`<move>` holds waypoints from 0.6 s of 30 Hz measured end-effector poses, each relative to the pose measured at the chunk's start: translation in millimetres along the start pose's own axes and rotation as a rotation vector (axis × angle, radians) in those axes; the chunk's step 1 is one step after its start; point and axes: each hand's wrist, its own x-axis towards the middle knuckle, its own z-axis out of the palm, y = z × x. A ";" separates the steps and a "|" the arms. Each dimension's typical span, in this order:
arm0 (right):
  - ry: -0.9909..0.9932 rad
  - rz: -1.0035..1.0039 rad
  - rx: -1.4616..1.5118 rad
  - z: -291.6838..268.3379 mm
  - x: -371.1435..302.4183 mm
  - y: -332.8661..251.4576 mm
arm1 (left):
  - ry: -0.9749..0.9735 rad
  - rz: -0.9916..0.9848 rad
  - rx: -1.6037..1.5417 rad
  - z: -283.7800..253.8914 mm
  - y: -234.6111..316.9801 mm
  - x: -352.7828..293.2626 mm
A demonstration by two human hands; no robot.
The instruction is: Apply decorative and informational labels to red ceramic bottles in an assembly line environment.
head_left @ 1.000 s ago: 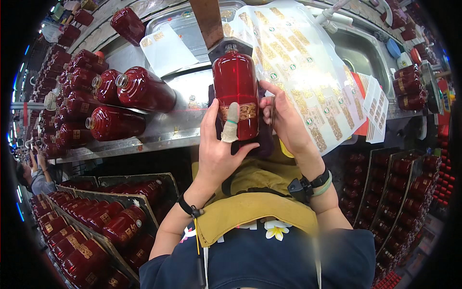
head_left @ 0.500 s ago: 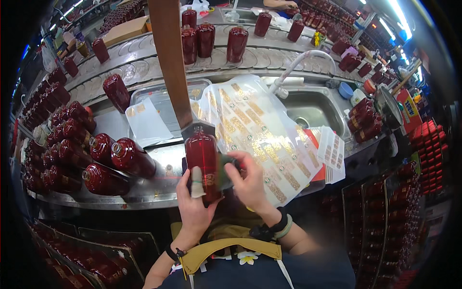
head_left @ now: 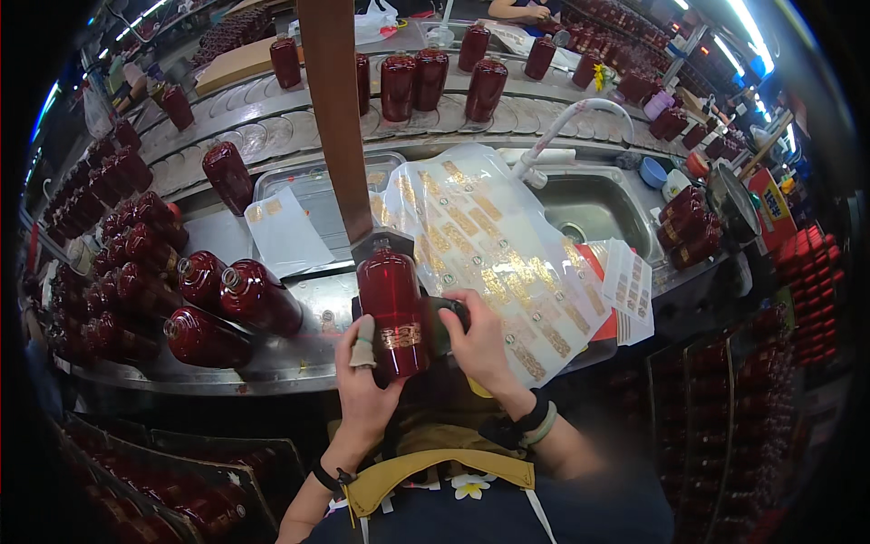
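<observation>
A deep red glass bottle [head_left: 390, 288] stands in front of me against a dark bracket [head_left: 381, 243], with a gold patterned band [head_left: 401, 336] low on its side. My left hand [head_left: 367, 403] grips its lower left side, one finger wrapped in a pale covering. On the bottle's right, my right hand [head_left: 480, 349] pinches a dark green and black tool [head_left: 444, 317], its exact kind partly hidden by the fingers. Right of that hand, a clear sheet of gold decals [head_left: 494, 254] is spread over the counter and the sink's edge.
Several red bottles [head_left: 258, 295] crowd the counter at left. Behind, more bottles [head_left: 488, 91] stand on a conveyor [head_left: 272, 145]. A brown post [head_left: 331, 118] rises before me. At right are a sink [head_left: 589, 204], a white tap [head_left: 580, 109] and smaller decal sheets [head_left: 630, 286].
The bottle has turned, so its gold band faces me more fully. My right hand's tool, blurred earlier, now shows more clearly at the bottle's right side. Conveyor bottles have shifted right.
</observation>
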 end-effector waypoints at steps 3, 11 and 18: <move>-0.011 -0.011 0.060 -0.2 -13.1 -12.2 | 0.000 -0.162 -0.217 6.4 -14.8 -2.5; 0.028 0.052 0.000 -4.7 -17.1 20.3 | -0.011 -0.033 -0.160 -5.8 -14.3 2.2; -0.007 0.106 -0.005 -2.6 -8.1 28.4 | -0.121 -0.195 -0.327 -8.4 -2.5 24.5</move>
